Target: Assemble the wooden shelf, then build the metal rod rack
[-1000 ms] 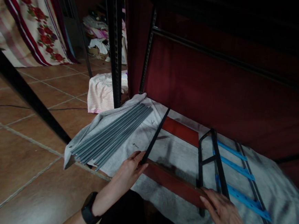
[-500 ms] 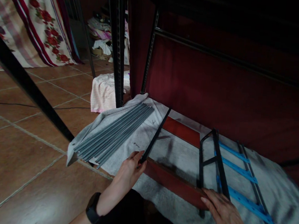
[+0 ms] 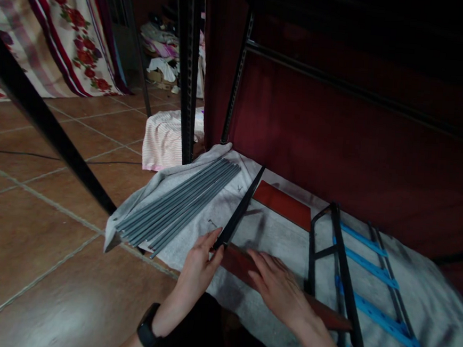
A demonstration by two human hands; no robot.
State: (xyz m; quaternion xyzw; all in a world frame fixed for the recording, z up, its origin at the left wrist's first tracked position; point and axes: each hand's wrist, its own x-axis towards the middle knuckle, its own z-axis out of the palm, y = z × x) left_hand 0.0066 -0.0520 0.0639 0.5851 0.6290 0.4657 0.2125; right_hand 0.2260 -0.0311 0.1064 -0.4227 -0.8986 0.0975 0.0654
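My left hand [image 3: 204, 259] pinches the near end of a long black metal bar [image 3: 240, 210], which slants away across a grey cloth [image 3: 277, 247]. A reddish-brown board [image 3: 327, 313] runs from that bar end toward the right, standing partly on edge. Over the board's middle lies my right hand [image 3: 280, 289], fingers stretched out toward the bar and touching the board's top edge. A second reddish board [image 3: 283, 203] lies flat farther back. To the right, a black metal frame [image 3: 344, 273] stands at the board's far end, and the hand hides part of the board.
Several grey rods [image 3: 176, 204] lie side by side on the cloth at left. Blue slats [image 3: 386, 319] on dark rails lie at right. Small screws [image 3: 212, 223] rest near the bar. A black post [image 3: 186, 84] and a slanting black leg [image 3: 59, 122] flank the cloth.
My right hand has moved left along the board, from its right end to its middle. My left hand stays at the bar's end. The board's right end now reaches the black frame.
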